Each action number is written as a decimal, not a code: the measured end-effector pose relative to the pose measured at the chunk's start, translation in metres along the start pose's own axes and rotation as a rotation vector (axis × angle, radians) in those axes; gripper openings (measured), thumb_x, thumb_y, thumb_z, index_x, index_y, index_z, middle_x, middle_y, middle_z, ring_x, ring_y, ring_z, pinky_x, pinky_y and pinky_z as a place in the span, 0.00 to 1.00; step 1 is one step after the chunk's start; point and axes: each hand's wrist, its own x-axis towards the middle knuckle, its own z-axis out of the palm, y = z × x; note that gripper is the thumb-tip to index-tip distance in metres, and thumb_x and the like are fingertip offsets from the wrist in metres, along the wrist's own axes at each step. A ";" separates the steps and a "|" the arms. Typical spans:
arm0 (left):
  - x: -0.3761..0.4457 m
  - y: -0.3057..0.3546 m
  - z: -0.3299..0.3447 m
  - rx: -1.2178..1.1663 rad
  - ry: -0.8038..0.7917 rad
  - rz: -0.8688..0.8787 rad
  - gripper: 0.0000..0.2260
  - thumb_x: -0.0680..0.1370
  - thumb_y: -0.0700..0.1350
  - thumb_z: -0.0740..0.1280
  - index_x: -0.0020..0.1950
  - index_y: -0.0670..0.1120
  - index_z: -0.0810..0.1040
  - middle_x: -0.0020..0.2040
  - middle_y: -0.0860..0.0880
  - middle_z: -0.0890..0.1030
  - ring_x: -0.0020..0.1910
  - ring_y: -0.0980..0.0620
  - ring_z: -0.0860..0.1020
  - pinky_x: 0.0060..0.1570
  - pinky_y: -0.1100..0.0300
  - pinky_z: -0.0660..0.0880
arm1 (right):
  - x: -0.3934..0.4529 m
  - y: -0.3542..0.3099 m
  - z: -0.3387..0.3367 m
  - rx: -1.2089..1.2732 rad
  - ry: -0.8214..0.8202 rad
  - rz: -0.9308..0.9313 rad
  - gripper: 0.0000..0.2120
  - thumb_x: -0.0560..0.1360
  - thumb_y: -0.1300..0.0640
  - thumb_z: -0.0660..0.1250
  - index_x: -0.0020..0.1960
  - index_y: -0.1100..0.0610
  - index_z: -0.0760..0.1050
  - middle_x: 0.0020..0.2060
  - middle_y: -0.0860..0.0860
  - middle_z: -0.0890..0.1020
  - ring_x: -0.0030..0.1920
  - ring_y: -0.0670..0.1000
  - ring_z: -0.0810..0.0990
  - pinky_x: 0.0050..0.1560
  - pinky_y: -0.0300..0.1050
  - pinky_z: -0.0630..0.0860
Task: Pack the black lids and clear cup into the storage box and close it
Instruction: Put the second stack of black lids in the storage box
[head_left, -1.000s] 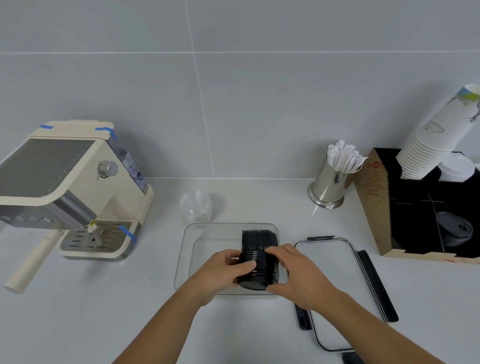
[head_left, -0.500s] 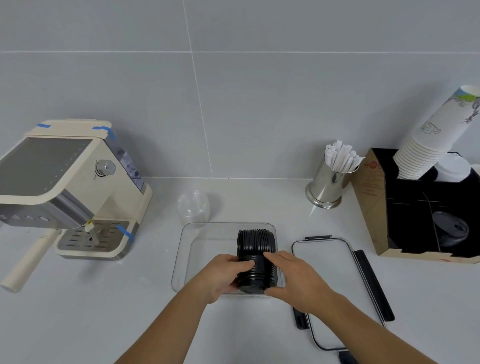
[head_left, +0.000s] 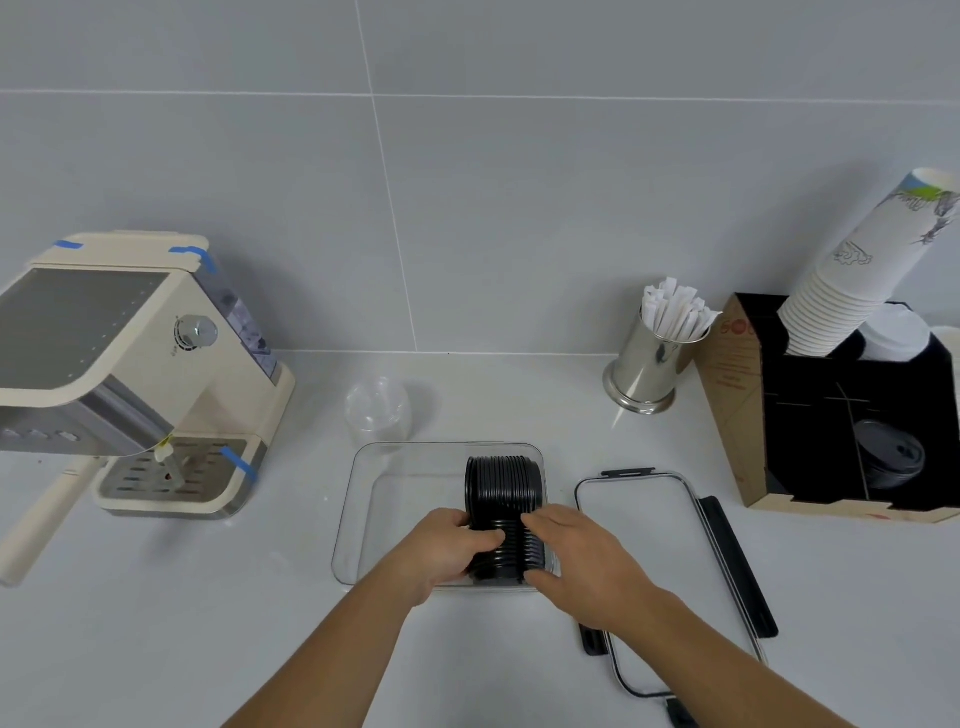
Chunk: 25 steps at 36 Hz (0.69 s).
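Note:
A row of stacked black lids (head_left: 503, 486) lies on its side in the right half of the clear storage box (head_left: 363, 499). My left hand (head_left: 447, 545) grips the near end of the row from the left, and my right hand (head_left: 576, 558) grips it from the right. Both hands reach into the box's near right corner. The clear cup (head_left: 378, 410) stands upside down on the counter just behind the box's far left corner. The box's clear cover with black clips (head_left: 670, 561) lies flat to the right of the box.
A cream espresso machine (head_left: 130, 364) stands at the left. At the back right are a steel cup of wrapped straws (head_left: 657, 353) and a cardboard organiser (head_left: 831, 415) with stacked paper cups (head_left: 852, 280) and a lid inside.
Both hands have lowered the near stack of lids into the box against the row lying there. The view has shifted slightly.

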 end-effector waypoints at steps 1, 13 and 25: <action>0.000 -0.001 0.000 0.012 0.004 0.002 0.11 0.75 0.45 0.73 0.56 0.45 0.80 0.53 0.47 0.85 0.54 0.50 0.83 0.55 0.59 0.80 | 0.000 0.001 0.000 0.008 0.001 0.001 0.26 0.75 0.51 0.66 0.72 0.54 0.67 0.66 0.49 0.73 0.67 0.49 0.69 0.67 0.39 0.65; 0.008 -0.007 -0.003 0.067 0.090 0.004 0.13 0.74 0.47 0.73 0.50 0.38 0.82 0.45 0.45 0.84 0.45 0.49 0.82 0.59 0.51 0.80 | -0.004 0.004 0.008 0.532 0.161 0.302 0.27 0.77 0.54 0.67 0.74 0.46 0.65 0.65 0.42 0.73 0.65 0.45 0.74 0.67 0.42 0.70; 0.011 -0.012 -0.007 0.107 0.166 0.067 0.09 0.76 0.49 0.69 0.42 0.44 0.82 0.39 0.44 0.79 0.38 0.49 0.77 0.57 0.47 0.78 | -0.005 -0.006 0.000 0.865 0.196 0.411 0.13 0.77 0.60 0.65 0.51 0.44 0.83 0.44 0.42 0.87 0.46 0.39 0.83 0.51 0.40 0.78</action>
